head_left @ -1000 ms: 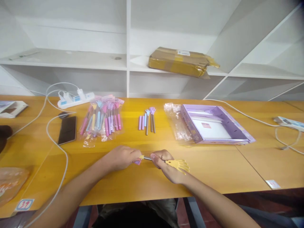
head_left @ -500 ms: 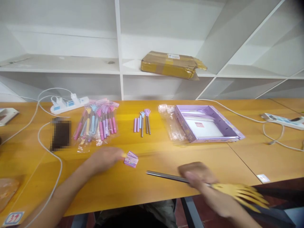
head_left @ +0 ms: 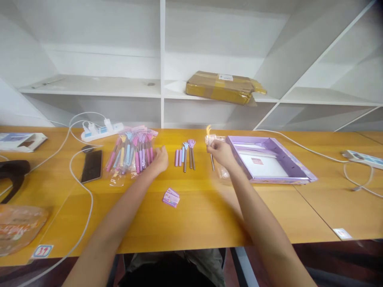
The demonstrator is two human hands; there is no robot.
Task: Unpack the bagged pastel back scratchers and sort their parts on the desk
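Holding one yellow scratcher (head_left: 208, 130) are right fingers (head_left: 213, 148); left fingers (head_left: 163, 153), near three loose handles (head_left: 180, 157), have an unclear grip.

The right hand (head_left: 220, 153) partly hides the yellow scratcher (head_left: 208, 130), and print on the cards (head_left: 171, 198) is illegibly small.

Just big white boxy shelving (head_left: 162, 52) behind a shiny orange-brown wood-look table (head_left: 206, 223), dark reddish floor (head_left: 229, 275) peeking out below.
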